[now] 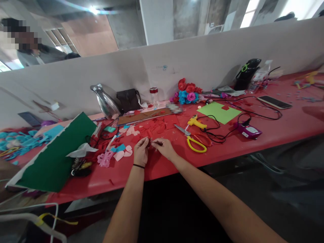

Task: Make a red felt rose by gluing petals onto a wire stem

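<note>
My left hand [141, 152] and my right hand [163, 148] are close together over the front of the red-covered table [164, 171]. Both have their fingers pinched, and a small dark red bit seems to sit between the fingertips, too small to make out against the red. Cut red paper pieces [159, 126] lie just beyond my hands. Pink paper petals [120, 155] and blue paper pieces [120, 147] are left of my left hand. To the right of my right hand rest yellow-handled scissors [196, 145] and a yellow glue gun [196, 122].
A green board [58, 155] leans at the left. Paper flowers [188, 92], a steel jug [105, 101], a black bag [128, 100] and a black bottle [246, 74] stand along the partition. Cords run to a purple power socket [249, 130] near a phone [274, 102] and green paper [219, 113].
</note>
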### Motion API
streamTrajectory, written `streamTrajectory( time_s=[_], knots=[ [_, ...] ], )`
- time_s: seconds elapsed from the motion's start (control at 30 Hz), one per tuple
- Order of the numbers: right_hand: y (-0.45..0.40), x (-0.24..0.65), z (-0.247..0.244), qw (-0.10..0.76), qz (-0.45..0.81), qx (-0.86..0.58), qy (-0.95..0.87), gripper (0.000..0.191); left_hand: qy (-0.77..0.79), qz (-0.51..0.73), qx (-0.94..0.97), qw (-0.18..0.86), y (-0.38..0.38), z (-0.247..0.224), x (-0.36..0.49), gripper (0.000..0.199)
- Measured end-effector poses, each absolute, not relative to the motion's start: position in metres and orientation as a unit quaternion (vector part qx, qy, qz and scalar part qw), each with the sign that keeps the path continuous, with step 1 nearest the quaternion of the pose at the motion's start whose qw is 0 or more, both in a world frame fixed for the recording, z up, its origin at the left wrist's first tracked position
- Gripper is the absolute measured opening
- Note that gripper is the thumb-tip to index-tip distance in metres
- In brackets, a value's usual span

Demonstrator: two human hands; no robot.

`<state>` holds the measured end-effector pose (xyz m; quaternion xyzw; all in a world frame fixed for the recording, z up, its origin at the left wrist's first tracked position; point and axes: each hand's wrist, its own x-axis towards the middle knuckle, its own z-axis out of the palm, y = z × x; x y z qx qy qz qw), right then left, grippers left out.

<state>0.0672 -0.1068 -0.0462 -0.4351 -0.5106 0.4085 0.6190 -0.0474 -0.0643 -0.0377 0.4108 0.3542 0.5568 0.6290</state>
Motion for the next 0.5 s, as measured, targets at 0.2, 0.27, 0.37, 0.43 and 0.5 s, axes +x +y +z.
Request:
streamTrajectory(
  time_s=[0.2,0.27,0.37,0.43,0.5],
  knots=[
    [-0.1050,0.0683,-0.0512,0.597,0.384,-0.446,-0.545,0.015,0.339,0.564,0.371,0.656,-0.0670,-0.0365,-0.0461,0.033],
    [-0.1039,0.0689,-0.0531,0.594,0.378,-0.445,-0.553,0.016,0.333,0.567,0.361,0.662,-0.0675,-0.0359,-0.0456,0.031],
    [-0.1027,0.0695,-0.0549,0.589,0.372,-0.445,-0.563,0.016,0.329,0.569,0.359,0.663,-0.0677,-0.0360,-0.0455,0.028],
    [-0.1023,0.0698,-0.0554,0.586,0.366,-0.446,-0.569,0.017,0.328,0.569,0.360,0.663,-0.0678,-0.0362,-0.0458,0.027],
    [-0.1020,0.0699,-0.0558,0.584,0.360,-0.450,-0.573,0.017,0.327,0.567,0.365,0.662,-0.0680,-0.0361,-0.0461,0.026]
  ],
)
